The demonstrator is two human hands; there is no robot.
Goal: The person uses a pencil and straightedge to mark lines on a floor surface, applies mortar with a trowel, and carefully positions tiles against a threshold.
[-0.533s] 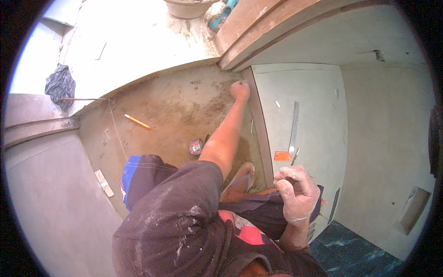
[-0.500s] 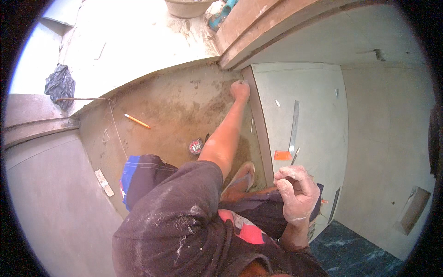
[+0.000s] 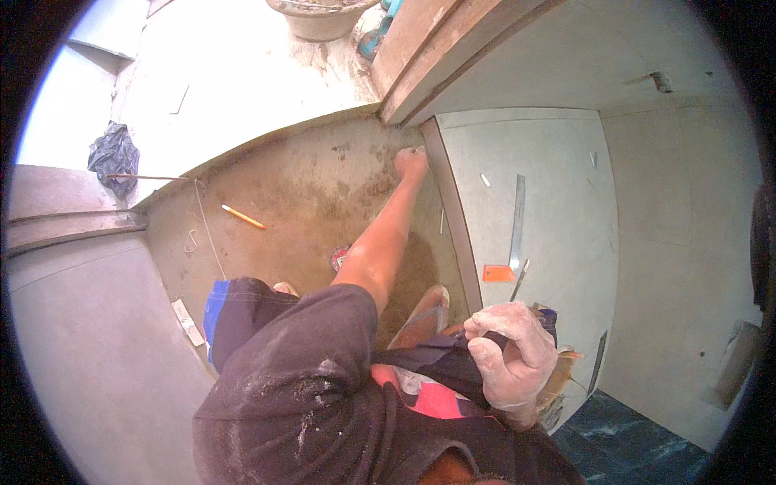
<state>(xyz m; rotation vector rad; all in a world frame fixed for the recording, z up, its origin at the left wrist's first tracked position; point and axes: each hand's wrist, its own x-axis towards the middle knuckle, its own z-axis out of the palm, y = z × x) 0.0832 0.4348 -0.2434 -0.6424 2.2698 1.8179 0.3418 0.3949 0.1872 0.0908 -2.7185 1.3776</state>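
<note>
My left arm reaches away across the brown cement floor (image 3: pixel 307 186). My left hand (image 3: pixel 411 164) is closed in a fist near the dark strip (image 3: pixel 451 212) along the pale slab (image 3: pixel 558 186); its fingers hide whatever they hold. Closer in, my dusty right hand (image 3: pixel 513 356) is curled, thumb and fingertips nearly meeting; anything between them is too small to make out. Beyond it on the slab lie a try square with an orange handle (image 3: pixel 499 273) and steel blade (image 3: pixel 516 218), and a thin pen-like tool (image 3: pixel 521 279). A red tape measure (image 3: pixel 338 258) is partly hidden by my left forearm.
An orange pencil (image 3: pixel 243 217) lies on the cement. At left, a thin rod (image 3: pixel 149 176) carries a string (image 3: pixel 212 230) running toward my leg. Beside it sits a black plastic bag (image 3: pixel 115 158). A basin (image 3: pixel 323 22) stands at the far edge, near wooden framing (image 3: pixel 453 56).
The view has shifted a little. My left fist has drawn slightly left and back, its forearm now covering more of the tape measure. My right hand has come lower and appears larger, still curled.
</note>
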